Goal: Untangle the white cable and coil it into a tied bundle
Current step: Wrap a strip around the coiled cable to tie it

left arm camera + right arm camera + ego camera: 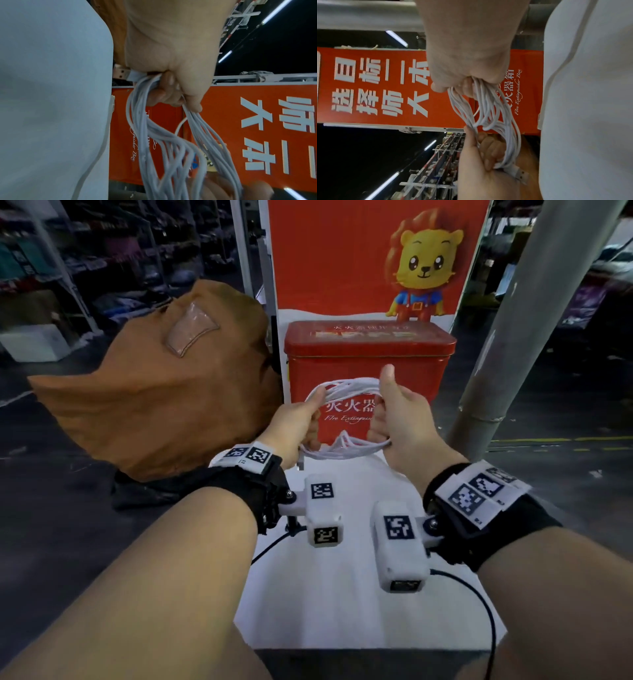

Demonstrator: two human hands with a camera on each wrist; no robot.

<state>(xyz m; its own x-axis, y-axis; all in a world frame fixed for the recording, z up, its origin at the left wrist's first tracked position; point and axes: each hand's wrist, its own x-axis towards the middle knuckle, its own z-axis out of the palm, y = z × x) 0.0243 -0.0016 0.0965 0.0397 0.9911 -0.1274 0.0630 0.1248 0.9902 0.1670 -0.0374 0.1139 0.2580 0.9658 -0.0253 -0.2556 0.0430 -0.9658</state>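
Observation:
The white cable (346, 392) is gathered into a loose oval coil of several loops, held up in the air between both hands. My left hand (301, 422) grips the coil's left side, fingers curled round the strands (145, 102); a USB plug (120, 73) sticks out by its palm. My right hand (394, 412) grips the right side, thumb raised, fingers wrapped round the strands (481, 97). The same USB plug (518, 173) shows in the right wrist view, at the left hand. The loops sag and cross between the hands.
A white table top (342, 559) lies under my hands. A red fire extinguisher box (370, 354) stands right behind the coil, with a red lion poster (376, 258) above it. A brown fabric bag (164, 392) sits to the left, a grey pillar (534, 313) to the right.

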